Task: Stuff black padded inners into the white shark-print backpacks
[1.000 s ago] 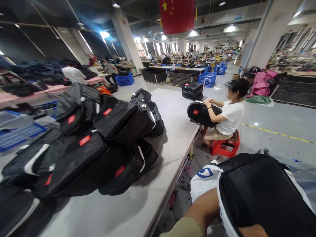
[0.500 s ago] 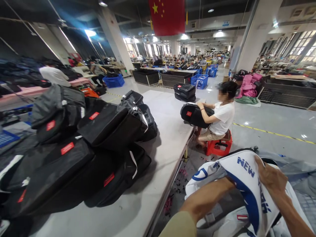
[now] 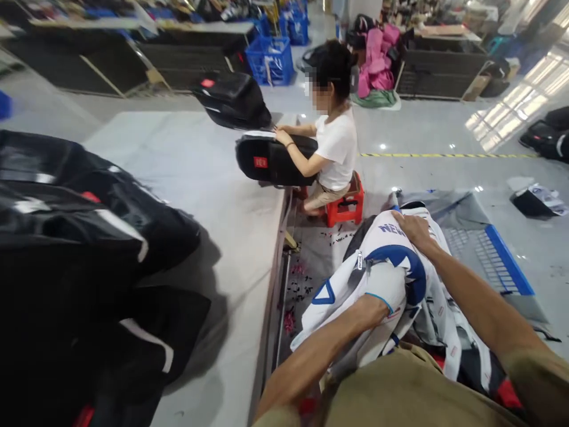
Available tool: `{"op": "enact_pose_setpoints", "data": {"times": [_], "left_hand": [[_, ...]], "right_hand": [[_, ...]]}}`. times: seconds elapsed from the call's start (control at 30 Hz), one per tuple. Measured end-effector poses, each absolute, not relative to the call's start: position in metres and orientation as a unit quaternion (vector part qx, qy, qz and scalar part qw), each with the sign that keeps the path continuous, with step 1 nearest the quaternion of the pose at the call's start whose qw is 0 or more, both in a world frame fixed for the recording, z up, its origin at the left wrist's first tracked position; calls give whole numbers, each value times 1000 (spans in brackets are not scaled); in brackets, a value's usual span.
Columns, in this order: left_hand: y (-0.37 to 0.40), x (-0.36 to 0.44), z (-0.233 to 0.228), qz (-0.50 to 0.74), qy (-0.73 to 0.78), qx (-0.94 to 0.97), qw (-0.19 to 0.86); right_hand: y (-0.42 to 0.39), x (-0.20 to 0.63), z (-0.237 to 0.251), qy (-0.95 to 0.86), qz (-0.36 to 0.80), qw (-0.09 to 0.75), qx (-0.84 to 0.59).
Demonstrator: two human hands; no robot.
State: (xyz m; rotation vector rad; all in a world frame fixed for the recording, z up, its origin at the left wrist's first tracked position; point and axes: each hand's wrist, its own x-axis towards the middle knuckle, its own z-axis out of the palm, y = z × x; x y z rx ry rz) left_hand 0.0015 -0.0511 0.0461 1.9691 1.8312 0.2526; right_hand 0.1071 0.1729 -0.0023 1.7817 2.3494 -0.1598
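A white and blue backpack with "NEW" lettering lies bunched in front of my body, beside the table. My right hand grips its upper part next to the lettering. My left hand, covered by what looks like a white glove with a blue hem, reaches into the backpack under the lettered panel. That panel hides the left fingers. White straps and grey lining show below my right forearm.
A pale table runs along my left, with black backpacks piled on it. Across it, a person on a red stool handles another black backpack. A blue crate with grey sheeting stands at right.
My view has tilted down and swung right. The lettered panel has gone from being held up to lying lower over my left hand. My right hand stays on the backpack.
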Motion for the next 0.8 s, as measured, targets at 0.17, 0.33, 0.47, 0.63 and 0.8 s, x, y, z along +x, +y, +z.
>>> {"op": "enact_pose_setpoints", "data": {"times": [0.17, 0.33, 0.47, 0.63, 0.8], "left_hand": [[-50, 4, 37, 174, 647, 726, 155], [-50, 13, 14, 284, 638, 714, 46], [-53, 11, 9, 350, 610, 710, 25], [-56, 1, 9, 364, 652, 663, 50], [-70, -3, -9, 349, 697, 623, 67]], "right_hand": [[200, 98, -61, 784, -118, 168, 585], [204, 88, -117, 767, -187, 254, 559], [189, 85, -158, 753, -245, 294, 535], [162, 88, -204, 742, -304, 329, 499], [140, 85, -244, 750, -329, 343, 460]]}}
